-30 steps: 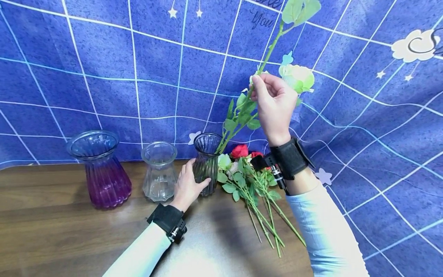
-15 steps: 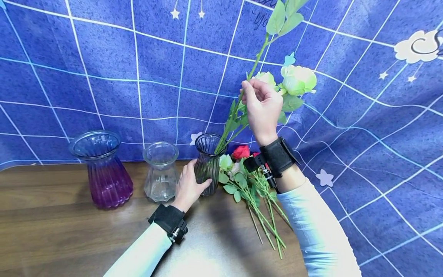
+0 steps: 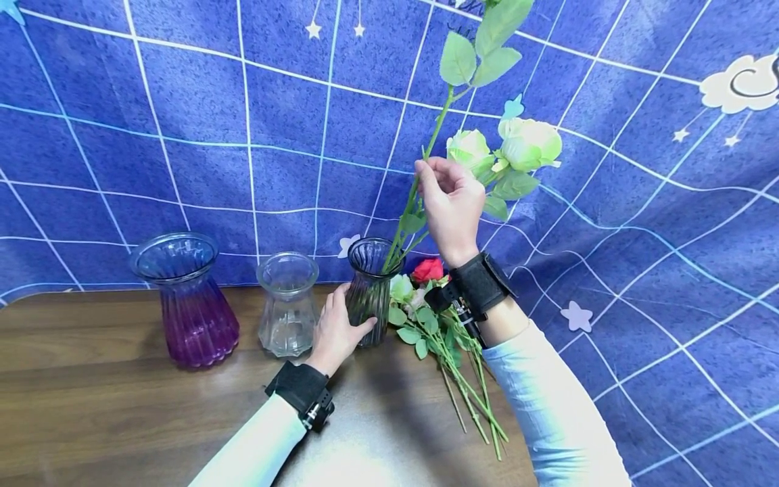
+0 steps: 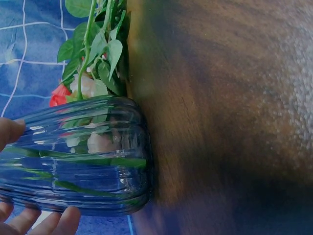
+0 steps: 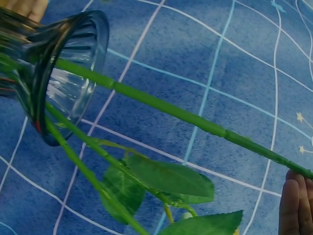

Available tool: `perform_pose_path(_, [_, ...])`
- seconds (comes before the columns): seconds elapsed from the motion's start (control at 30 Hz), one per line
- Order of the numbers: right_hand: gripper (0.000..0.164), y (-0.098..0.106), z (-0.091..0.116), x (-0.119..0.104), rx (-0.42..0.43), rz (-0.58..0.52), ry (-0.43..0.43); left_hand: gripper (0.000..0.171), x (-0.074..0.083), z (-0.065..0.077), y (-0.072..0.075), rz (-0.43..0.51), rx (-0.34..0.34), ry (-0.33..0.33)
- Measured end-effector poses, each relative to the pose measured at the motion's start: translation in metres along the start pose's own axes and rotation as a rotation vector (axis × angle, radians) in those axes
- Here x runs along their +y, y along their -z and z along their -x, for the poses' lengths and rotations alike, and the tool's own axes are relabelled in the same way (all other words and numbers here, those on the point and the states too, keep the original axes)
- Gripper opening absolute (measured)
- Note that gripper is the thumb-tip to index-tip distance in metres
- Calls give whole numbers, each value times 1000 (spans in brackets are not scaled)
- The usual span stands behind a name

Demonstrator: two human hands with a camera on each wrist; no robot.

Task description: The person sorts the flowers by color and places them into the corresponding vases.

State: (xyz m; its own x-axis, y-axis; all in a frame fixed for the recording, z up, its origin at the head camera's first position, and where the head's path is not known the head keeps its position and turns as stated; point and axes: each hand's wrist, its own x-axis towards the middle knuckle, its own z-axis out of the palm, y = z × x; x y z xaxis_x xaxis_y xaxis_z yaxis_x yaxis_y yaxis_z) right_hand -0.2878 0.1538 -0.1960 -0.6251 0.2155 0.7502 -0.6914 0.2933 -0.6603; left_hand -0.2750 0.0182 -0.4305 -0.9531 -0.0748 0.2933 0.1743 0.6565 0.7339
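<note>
Above the mouth of the dark ribbed vase (image 3: 370, 291), the right hand (image 3: 453, 211) pinches a long green stem (image 3: 436, 132) between thumb and fingertips — the stem leans right, its lower part inside the glass. Two pale green-white blooms (image 3: 531, 143) show just beside that hand. Lower down, the left hand (image 3: 337, 333) grips the vase, thumb on one side, fingers round the other. On the wooden table (image 3: 109, 412), a clear vase (image 3: 287, 321) and a blue-purple vase (image 3: 199, 321) stand to its left — loose flowers (image 3: 427, 323) lie to its right.
</note>
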Motion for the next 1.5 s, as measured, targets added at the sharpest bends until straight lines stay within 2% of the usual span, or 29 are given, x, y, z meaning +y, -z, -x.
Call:
perform_pose_path(0.17, [16, 1, 5, 4, -17, 23, -12, 83, 1, 0, 1, 6, 2, -1])
perform_pose_path(0.37, [19, 2, 11, 13, -59, 121, -54, 83, 0, -1, 0, 8, 12, -11])
perform_pose_path(0.57, [20, 3, 18, 20, -121, 221, -110, 83, -1, 1, -1, 0, 15, -2])
perform_pose_path(0.87, [21, 4, 29, 26, -245, 369, -125, 83, -1, 1, -2, 1, 13, 5])
perform_pose_path(1.0, [20, 3, 34, 29, -282, 407, -153, 84, -1, 0, -1, 5, 9, 10])
perform_pose_path(1.5, [22, -1, 56, 54, -376, 517, -160, 82, -2, 0, -1, -4, 13, -5])
